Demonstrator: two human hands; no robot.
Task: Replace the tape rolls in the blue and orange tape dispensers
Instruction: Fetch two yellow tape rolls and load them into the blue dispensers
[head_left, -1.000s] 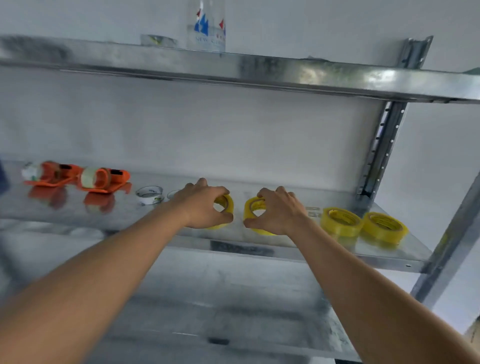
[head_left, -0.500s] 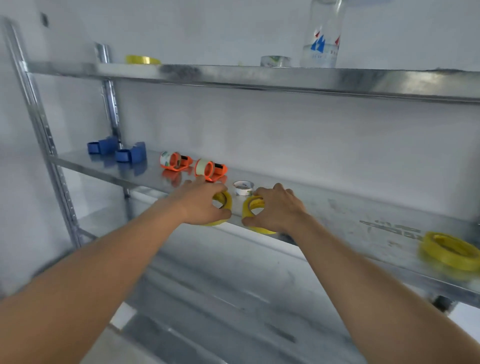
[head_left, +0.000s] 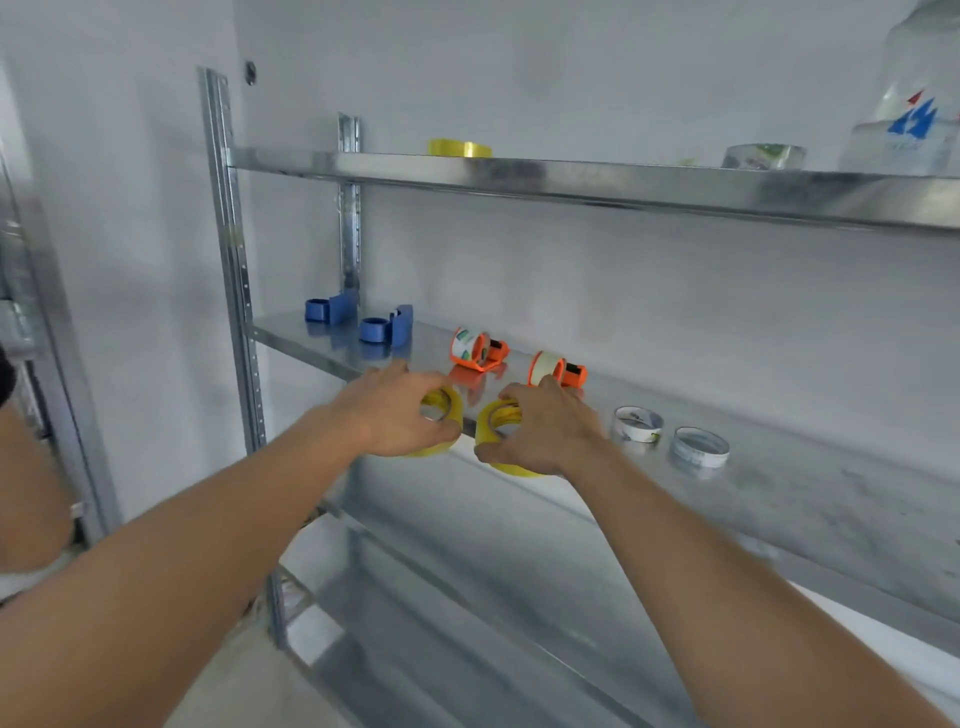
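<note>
At mid-frame, the left hand (head_left: 400, 410) curled round one yellow roll (head_left: 441, 415) and the right hand (head_left: 540, 426) round another (head_left: 501, 436), at the shelf (head_left: 779, 483) edge. The blue dispensers (head_left: 384, 327) sat upper left, so each roll needed a firm hold while carried there. Earlier, both rolls were further right.

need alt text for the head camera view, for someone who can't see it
Two bare hands each grip a yellow tape roll, left hand and right hand, at the front edge of a metal shelf. Behind them stand two orange tape dispensers and two blue ones.
</note>
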